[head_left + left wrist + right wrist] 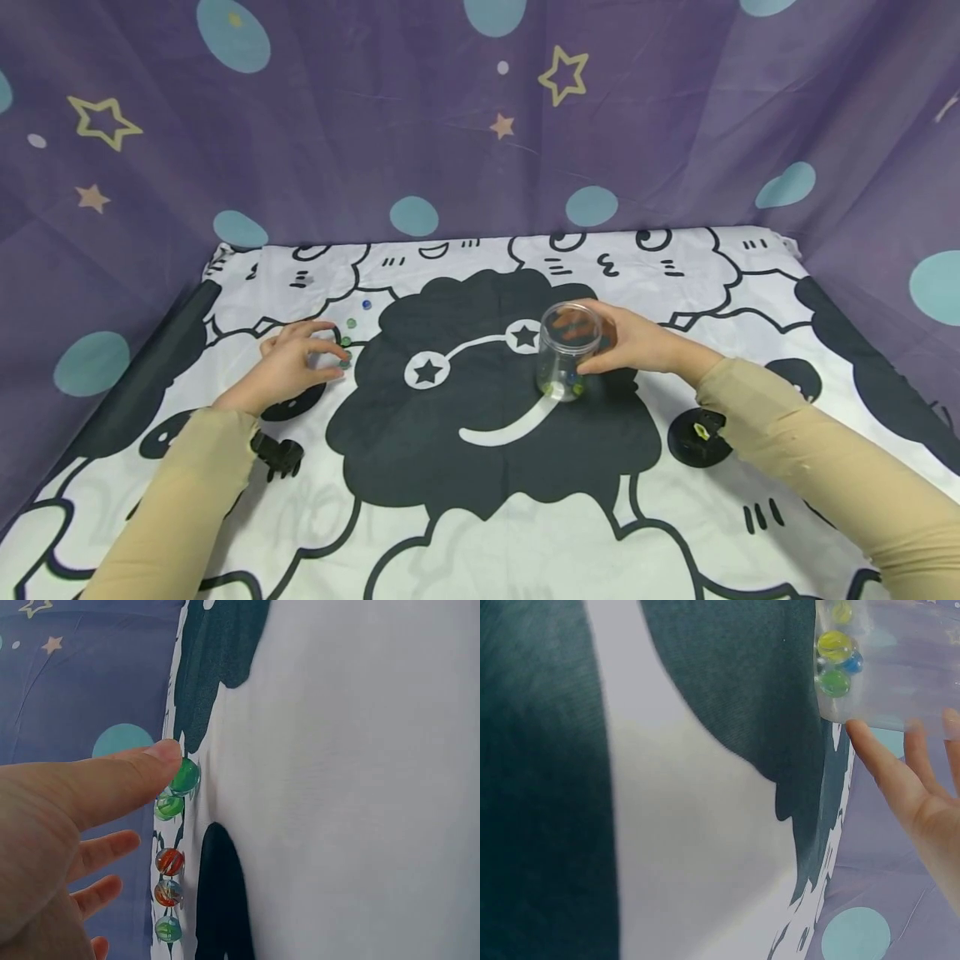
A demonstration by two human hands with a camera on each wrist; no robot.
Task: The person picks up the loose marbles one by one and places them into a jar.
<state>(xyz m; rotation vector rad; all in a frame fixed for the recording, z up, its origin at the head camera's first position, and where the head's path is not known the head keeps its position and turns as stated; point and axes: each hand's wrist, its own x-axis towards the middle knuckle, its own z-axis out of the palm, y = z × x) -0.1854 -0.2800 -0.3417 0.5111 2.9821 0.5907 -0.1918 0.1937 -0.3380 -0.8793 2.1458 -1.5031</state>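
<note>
My left hand (288, 367) reaches to a row of glass marbles on the cloth, thumb and forefinger apart. A green marble (185, 777) lies at its thumb tip, with another green marble (169, 805) close by; whether the fingertips touch either, I cannot tell. Beyond are an orange marble (169, 862) and a blue marble (367, 305). My right hand (630, 337) grips a clear open-topped jar (558, 358), thumb in front and fingers behind. Inside its bottom are several marbles, including a yellow one (835, 646), a green one (835, 683) and a blue one (853, 661).
A white cloth with black cartoon patterns (465, 546) covers the table. A purple curtain (420, 108) with stars and dots hangs behind and at both sides. A dark wrist-camera mount (279, 456) sits at the left cuff.
</note>
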